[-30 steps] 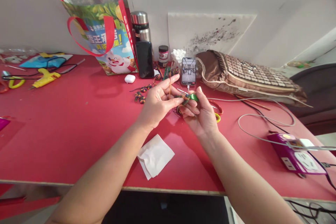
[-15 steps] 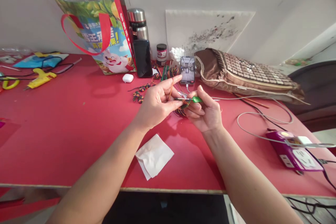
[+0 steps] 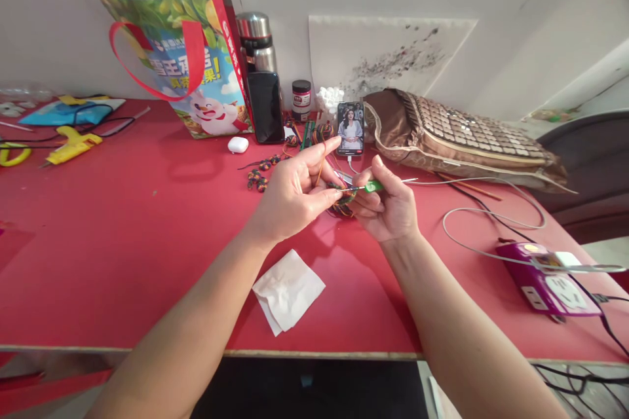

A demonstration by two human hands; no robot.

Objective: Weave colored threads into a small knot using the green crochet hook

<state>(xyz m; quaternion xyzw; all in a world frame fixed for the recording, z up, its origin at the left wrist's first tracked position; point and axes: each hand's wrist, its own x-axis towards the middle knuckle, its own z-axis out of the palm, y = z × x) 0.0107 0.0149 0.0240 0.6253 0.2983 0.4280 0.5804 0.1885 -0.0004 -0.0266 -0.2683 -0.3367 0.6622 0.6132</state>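
Between thumb and fingers my right hand grips a crochet hook by its green handle, the metal shaft pointing left. My left hand pinches a small piece of multicoloured crochet work between thumb and fingers. Over its raised index finger runs an orange strand of yarn. The hook's tip meets the work beside my left thumb; whether it is inside a loop is too small to tell. Dark multicoloured yarn hangs below the fingers, partly hidden by them.
Behind the hands stand a lit phone, a dark phone, a jar and a shopping bag. A brown bag lies right, near a purple power strip with cables. A folded tissue and a yellow glue gun rest on the table.
My right hand has shifted slightly right, drawing the crochet hook with it. The hook's tilt has changed a little. My left hand stays almost still. The lit phone's picture is different.
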